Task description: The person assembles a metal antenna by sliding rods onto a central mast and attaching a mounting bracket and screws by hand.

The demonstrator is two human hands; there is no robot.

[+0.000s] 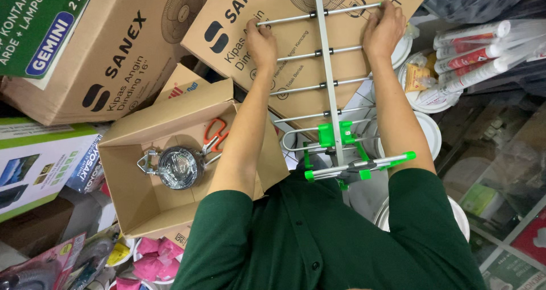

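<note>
Nearest the camera, a dark green shirt (318,239) fills the lower middle of the view, both forearms stretching up from it. Just past the chest sits the near end of a metal rod antenna (330,96), with bright green plastic brackets (335,136) and green-capped tubes crossing its central spine. To the left, beside the left forearm, an open cardboard box (136,199) holds a coil of black cable (180,166) with metal clamps near its middle, and orange-handled scissors (215,132) lie at its far edge.

The antenna's spine runs away from the body, lying over a large brown carton (296,34) printed with a fan drawing. The left hand (261,39) is closed around the left end of a crossbar well up the spine, fingers wrapped over the rod. The right hand (384,28) grips the right end of the next crossbar farther on, fingers curled on it near the carton's far right corner.

White lidded tubs (426,130) stand right of the antenna, and beyond them wrapped white tubes with red print (483,54) lie stacked. A second fan carton (102,56) leans at far left.
</note>
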